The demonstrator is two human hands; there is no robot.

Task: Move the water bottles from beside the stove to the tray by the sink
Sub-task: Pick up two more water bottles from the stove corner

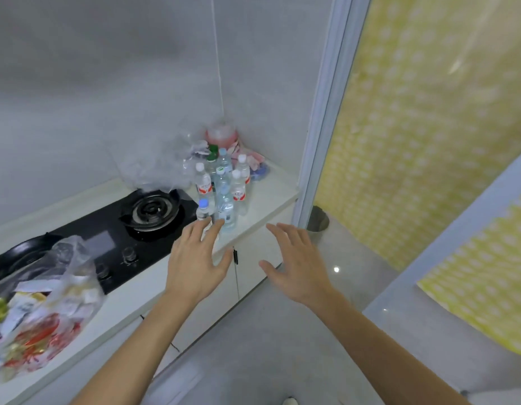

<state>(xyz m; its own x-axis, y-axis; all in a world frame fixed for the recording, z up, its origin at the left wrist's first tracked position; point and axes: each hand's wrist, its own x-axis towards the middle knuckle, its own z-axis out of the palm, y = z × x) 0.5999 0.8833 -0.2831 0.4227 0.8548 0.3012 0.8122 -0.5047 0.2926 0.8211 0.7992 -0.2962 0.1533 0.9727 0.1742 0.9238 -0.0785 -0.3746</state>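
Several clear water bottles (222, 185) stand in a cluster on the white counter (265, 197), just right of the black gas stove (127, 229). Some have white caps and red labels, one has a blue cap (203, 203), one a green cap. My left hand (196, 258) is open with fingers spread, its fingertips just in front of the nearest bottles. My right hand (294, 261) is open too, hovering off the counter's front edge, to the right of the bottles. Neither hand holds anything. The tray and the sink are out of view.
Crumpled plastic bags and a pink container (221, 134) fill the corner behind the bottles. A bag of groceries (40, 311) lies on the counter at the left, next to a dark pan (22, 255). A door frame (323, 112) and yellow patterned cloth stand at the right.
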